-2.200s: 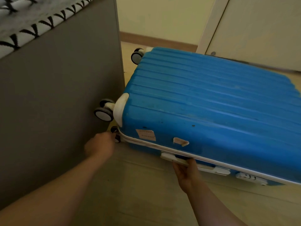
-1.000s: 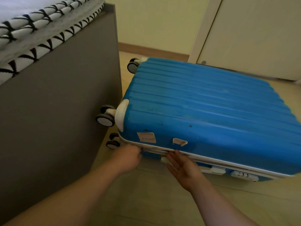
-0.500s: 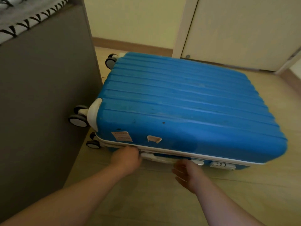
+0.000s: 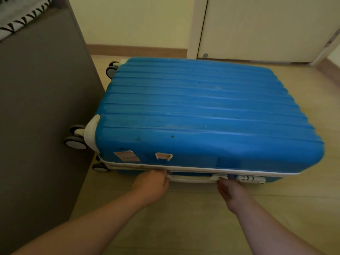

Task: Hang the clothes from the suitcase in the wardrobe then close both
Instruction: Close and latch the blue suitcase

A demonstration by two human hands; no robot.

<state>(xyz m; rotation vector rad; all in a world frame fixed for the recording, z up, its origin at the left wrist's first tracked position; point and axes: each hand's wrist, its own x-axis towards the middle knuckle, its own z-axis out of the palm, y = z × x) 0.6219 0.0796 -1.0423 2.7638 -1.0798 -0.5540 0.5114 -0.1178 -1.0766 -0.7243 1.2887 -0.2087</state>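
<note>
A blue ribbed hard-shell suitcase (image 4: 202,111) lies flat and shut on the wooden floor, wheels (image 4: 75,141) to the left. Its near side shows a white rim, a white carry handle (image 4: 191,178) and a combination lock (image 4: 248,178). My left hand (image 4: 150,184) is at the rim by the handle's left end, fingers curled against the seam; what they pinch is hidden. My right hand (image 4: 231,194) reaches with straight fingers and touches the handle's right end, just left of the lock. No clothes or wardrobe interior show.
A tall grey bed frame panel (image 4: 36,107) stands close on the left, nearly touching the suitcase wheels, with patterned bedding (image 4: 22,21) on top. A pale door (image 4: 257,28) and its frame stand behind the suitcase. Bare wooden floor (image 4: 184,218) stretches in front and to the right.
My left hand moved from the wheels to the rim near the handle. My right hand let go of the handle and slid right to its far end. The view shifted right.
</note>
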